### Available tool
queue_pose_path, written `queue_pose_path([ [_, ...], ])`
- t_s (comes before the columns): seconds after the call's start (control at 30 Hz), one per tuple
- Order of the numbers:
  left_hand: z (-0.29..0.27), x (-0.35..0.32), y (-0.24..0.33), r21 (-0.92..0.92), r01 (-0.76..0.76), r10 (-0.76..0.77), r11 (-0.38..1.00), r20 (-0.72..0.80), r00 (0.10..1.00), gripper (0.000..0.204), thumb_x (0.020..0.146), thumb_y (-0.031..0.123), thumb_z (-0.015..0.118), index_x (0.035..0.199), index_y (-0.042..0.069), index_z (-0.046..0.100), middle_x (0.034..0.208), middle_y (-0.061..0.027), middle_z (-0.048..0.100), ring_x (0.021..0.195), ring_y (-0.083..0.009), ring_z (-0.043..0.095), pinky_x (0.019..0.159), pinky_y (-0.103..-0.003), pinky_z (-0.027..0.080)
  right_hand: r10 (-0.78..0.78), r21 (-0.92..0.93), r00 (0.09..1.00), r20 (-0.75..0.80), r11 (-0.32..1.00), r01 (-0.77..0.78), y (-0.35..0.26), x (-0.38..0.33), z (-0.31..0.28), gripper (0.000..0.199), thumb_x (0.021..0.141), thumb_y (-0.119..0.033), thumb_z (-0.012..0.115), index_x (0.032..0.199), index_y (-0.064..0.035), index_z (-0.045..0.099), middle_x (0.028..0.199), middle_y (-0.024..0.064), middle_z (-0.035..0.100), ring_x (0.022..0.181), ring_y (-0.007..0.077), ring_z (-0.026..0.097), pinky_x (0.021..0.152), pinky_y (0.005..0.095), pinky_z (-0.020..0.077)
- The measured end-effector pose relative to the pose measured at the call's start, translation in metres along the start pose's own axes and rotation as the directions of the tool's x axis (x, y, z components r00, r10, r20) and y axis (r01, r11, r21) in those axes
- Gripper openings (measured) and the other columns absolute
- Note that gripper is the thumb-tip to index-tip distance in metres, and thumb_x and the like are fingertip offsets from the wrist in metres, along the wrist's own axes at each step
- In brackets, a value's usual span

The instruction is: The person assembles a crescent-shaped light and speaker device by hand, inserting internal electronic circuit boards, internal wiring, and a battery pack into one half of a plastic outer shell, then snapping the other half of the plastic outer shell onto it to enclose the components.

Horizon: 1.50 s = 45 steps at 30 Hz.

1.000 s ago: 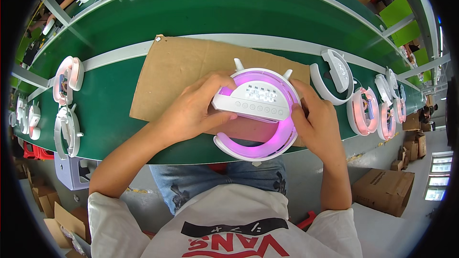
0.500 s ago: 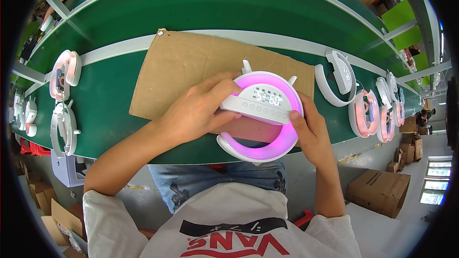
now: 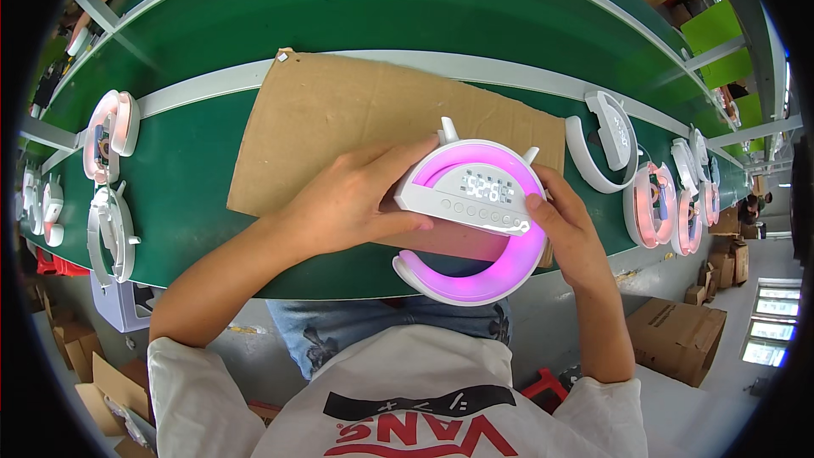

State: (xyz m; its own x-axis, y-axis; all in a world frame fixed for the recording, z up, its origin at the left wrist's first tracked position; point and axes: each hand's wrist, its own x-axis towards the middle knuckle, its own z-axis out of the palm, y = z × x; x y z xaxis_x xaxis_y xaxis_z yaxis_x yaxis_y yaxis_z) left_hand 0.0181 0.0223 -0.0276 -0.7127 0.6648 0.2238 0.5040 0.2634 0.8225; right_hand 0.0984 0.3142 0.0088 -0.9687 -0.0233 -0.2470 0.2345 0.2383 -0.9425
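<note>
Between my two hands is a white lamp clock [image 3: 462, 205], shaped like a letter G. Its curved light strip glows pink-purple, and lit digits show on the display above a row of small round buttons. Two short white prongs stick up from its top. My left hand [image 3: 366, 195] grips the left end of the clock part, thumb below and fingers at the upper edge, partly hidden behind. On the other side my right hand [image 3: 566, 225] is closed round the ring, its thumb on the front by the end of the button row. The lamp is held over a cardboard sheet [image 3: 339, 119].
The cardboard lies on a green bench [image 3: 195, 220]. More white lamp clocks stand at the right, one [image 3: 604, 142] near the cardboard, with open pinkish ones [image 3: 651, 203] beyond. Unfinished lamp bodies [image 3: 112, 229] are at the left. A carton [image 3: 678, 339] sits on the floor.
The lamp has shifted slightly down and right with both hands. My left index finger has moved off the glowing strip to the upper edge. The lit digits look different.
</note>
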Motion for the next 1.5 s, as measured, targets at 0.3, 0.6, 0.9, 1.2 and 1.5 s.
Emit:
queue_pose_path([
  [0.3,0.008,-0.01,-0.008,-0.056,-0.024,0.02,0.998,-0.069,0.997,0.073,0.078,0.014,0.09,0.143,-0.002,0.059,0.123,-0.0212,0.07,0.103,-0.0344,0.073,0.088,-0.042,0.061,-0.295,-0.31,0.939,-0.175,0.922,0.232,0.006,0.004,0.009,0.023,0.103,-0.013,0.059,0.11,0.007,0.067,0.091,0.0083,0.053,0.079,0.017,0.051,0.072,0.0314,0.041],
  [0.6,0.019,-0.01,-0.005,0.232,-0.179,0.22,0.956,-0.163,0.962,0.067,0.087,0.015,0.082,0.144,-0.005,0.053,0.12,-0.0238,0.07,0.1,-0.0388,0.072,0.086,-0.044,0.06,-0.401,-0.476,0.899,-0.174,0.834,0.28,-0.001,0.003,0.006,0.021,0.1,-0.009,0.061,0.107,0.008,0.07,0.083,0.0092,0.054,0.074,0.018,0.051,0.066,0.0324,0.0396],
  [0.9,0.016,-0.009,-0.005,0.238,-0.212,0.247,0.948,-0.125,0.961,0.072,0.088,0.018,0.082,0.148,-0.004,0.049,0.12,-0.024,0.069,0.098,-0.039,0.072,0.085,-0.044,0.06,-0.397,-0.38,0.887,-0.234,0.878,0.293,0.014,0.004,0.008,0.02,0.099,-0.01,0.063,0.11,0.0055,0.069,0.085,0.0064,0.051,0.074,0.0154,0.047,0.066,0.0303,0.0369],
  [1.2,0.014,-0.008,-0.001,0.134,-0.122,0.137,0.983,-0.112,0.984,0.065,0.088,0.024,0.083,0.14,-0.003,0.055,0.122,-0.0217,0.068,0.107,-0.0402,0.069,0.092,-0.047,0.057,-0.402,-0.27,0.862,-0.307,0.906,0.326,0.018,0.001,0.008,0.02,0.099,-0.012,0.065,0.108,0.0048,0.069,0.089,0.0037,0.054,0.076,0.0119,0.046,0.069,0.0281,0.0362],
  [1.5,0.021,-0.005,-0.004,0.251,-0.175,0.219,0.952,-0.159,0.963,0.055,0.091,0.04,0.078,0.121,-0.005,0.066,0.11,-0.0185,0.069,0.098,-0.0369,0.068,0.088,-0.046,0.056,-0.315,0.022,0.929,-0.195,0.945,0.325,0.031,0.005,0.003,0.026,0.097,-0.007,0.058,0.12,0.0055,0.061,0.11,0.0093,0.065,0.102,0.0154,0.062,0.095,0.0303,0.0477],
])
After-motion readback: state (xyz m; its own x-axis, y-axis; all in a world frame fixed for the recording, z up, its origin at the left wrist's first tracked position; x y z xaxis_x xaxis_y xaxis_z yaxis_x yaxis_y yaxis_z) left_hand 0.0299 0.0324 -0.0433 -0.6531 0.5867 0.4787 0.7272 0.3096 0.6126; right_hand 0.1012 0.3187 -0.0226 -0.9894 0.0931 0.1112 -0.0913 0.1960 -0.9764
